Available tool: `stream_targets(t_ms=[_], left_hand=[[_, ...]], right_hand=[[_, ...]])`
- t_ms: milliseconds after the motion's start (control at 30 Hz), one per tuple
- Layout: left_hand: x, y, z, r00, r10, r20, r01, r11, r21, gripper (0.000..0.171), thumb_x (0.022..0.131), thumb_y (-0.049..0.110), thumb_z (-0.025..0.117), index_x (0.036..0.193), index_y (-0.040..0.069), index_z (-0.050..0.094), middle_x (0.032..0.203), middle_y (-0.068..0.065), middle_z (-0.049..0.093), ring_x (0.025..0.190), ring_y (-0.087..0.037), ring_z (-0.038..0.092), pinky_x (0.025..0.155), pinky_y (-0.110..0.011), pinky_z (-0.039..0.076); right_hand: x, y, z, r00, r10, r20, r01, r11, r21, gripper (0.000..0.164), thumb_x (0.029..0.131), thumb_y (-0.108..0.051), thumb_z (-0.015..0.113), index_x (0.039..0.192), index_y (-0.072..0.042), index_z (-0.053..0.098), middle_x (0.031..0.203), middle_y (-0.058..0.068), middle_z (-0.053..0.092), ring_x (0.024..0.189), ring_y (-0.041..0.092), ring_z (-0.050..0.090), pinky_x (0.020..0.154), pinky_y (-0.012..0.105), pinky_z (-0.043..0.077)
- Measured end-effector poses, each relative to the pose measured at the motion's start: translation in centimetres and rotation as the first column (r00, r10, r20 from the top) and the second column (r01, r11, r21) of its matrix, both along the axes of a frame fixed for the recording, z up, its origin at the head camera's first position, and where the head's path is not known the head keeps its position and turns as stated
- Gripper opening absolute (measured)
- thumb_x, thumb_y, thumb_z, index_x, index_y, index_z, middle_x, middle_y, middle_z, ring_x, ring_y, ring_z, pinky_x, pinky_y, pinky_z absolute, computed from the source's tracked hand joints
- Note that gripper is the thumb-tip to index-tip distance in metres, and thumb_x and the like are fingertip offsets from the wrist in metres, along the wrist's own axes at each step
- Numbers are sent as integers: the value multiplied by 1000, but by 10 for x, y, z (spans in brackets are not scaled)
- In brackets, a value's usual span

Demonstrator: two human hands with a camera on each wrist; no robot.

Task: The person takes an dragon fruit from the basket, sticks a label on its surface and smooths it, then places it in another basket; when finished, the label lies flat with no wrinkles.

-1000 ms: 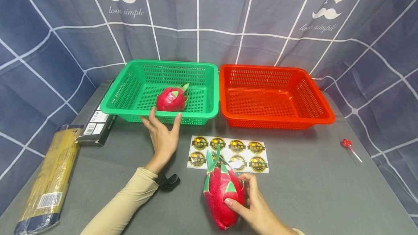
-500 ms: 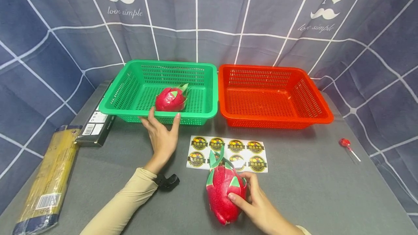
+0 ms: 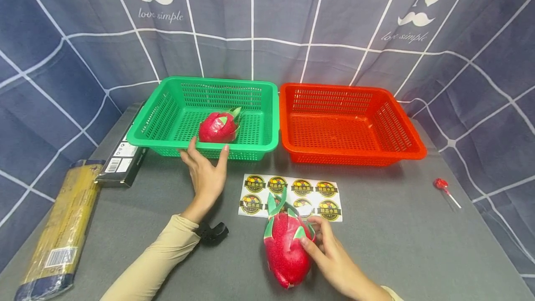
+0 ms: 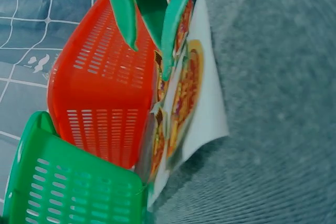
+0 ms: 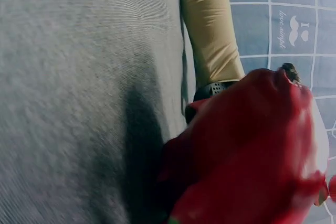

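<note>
The right hand (image 3: 336, 261) curls thumb and fingers round one flank of the dragon fruit (image 3: 284, 250) by the sticker sheet (image 3: 310, 197), tightness unclear; the left hand (image 3: 205, 175), fingers spread, touches the green basket (image 3: 255, 147). Light pressure clear of the green scales (image 3: 273, 205) should steady it

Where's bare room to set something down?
Table between right hand and lollipop; table between yellow packet and left sleeve; the red basket looks bare inside. Crowded: the sticker sheet, leaves of the nearer dragon fruit over it, and the front of the green basket, by the left hand.
</note>
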State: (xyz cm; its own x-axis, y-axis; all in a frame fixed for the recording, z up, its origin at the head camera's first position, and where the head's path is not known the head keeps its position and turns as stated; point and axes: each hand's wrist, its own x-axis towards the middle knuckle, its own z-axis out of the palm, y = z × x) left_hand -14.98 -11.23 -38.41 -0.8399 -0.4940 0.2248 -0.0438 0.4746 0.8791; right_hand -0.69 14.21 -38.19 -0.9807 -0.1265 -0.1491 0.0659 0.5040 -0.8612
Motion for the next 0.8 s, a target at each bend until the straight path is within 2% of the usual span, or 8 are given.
stream_targets(t_ms=[100, 300, 400, 467, 533, 600, 700, 800], left_hand=[[1, -1, 1, 1000, 10, -27, -10, 1000, 3, 78, 81, 48, 59, 138, 17, 16, 145, -25, 0, 135, -41, 14, 107, -53, 19], [6, 5, 2, 979, 14, -204, -22, 999, -36, 63, 80, 30, 64, 126, 4, 29, 124, -22, 27, 121, -32, 24, 102, -42, 24], [10, 10, 2, 974, -65, -215, 50, 996, -73, 49, 80, 26, 65, 113, 2, 40, 113, -20, 39, 109, -30, 37, 94, -39, 30], [12, 12, 3, 976, -143, -164, 125, 985, -118, 39, 79, 28, 66, 104, 3, 50, 105, -17, 50, 101, -30, 47, 87, -38, 36], [13, 14, 2, 971, -229, -69, 213, 960, -182, 33, 78, 33, 67, 97, 8, 59, 98, -11, 60, 95, -27, 55, 81, -38, 41], [13, 13, 1, 947, -321, 28, 319, 919, -232, 31, 75, 35, 70, 94, 11, 64, 97, -7, 65, 96, -25, 59, 81, -39, 44], [12, 11, -3, 879, -449, 161, 477, 834, -277, 41, 71, 35, 74, 103, 10, 65, 109, -8, 64, 108, -26, 56, 91, -43, 42], [11, 7, -9, 811, -515, 278, 582, 757, -296, 57, 66, 37, 77, 113, 9, 61, 122, -11, 57, 118, -30, 49, 97, -48, 37]], right_hand=[[-5, 2, 4, 999, -24, -31, 25, 999, 28, 39, 87, -29, 57, 123, -18, 45, 104, -2, 57, 89, 7, 55, 77, 22, 47], [-31, 13, 12, 987, -15, -160, 30, 995, 94, 33, 90, -28, 53, 120, -14, 58, 113, 0, 62, 106, 13, 55, 89, 31, 46], [-50, 18, 13, 987, 6, -161, 5, 998, 66, 30, 89, -26, 57, 114, -12, 63, 113, 1, 64, 102, 8, 56, 86, 26, 46], [-61, 20, 13, 989, 28, -145, -21, 999, 47, 30, 87, -26, 58, 111, -10, 64, 111, 3, 65, 96, 5, 57, 80, 22, 47], [-71, 21, 12, 991, 48, -123, -45, 999, 27, 29, 87, -25, 60, 110, -9, 65, 109, 6, 66, 90, 5, 57, 74, 19, 46], [-80, 20, 12, 992, 66, -108, -65, 998, 10, 30, 86, -26, 60, 111, -8, 65, 108, 8, 65, 83, 8, 56, 65, 20, 46], [-94, 19, 13, 992, 85, -96, -85, 996, 3, 32, 87, -31, 59, 112, -11, 64, 108, 7, 66, 85, 14, 59, 69, 22, 46], [-106, 16, 14, 990, 105, -96, -104, 994, 13, 34, 87, -36, 58, 113, -15, 64, 109, 2, 67, 94, 17, 61, 81, 29, 47]])
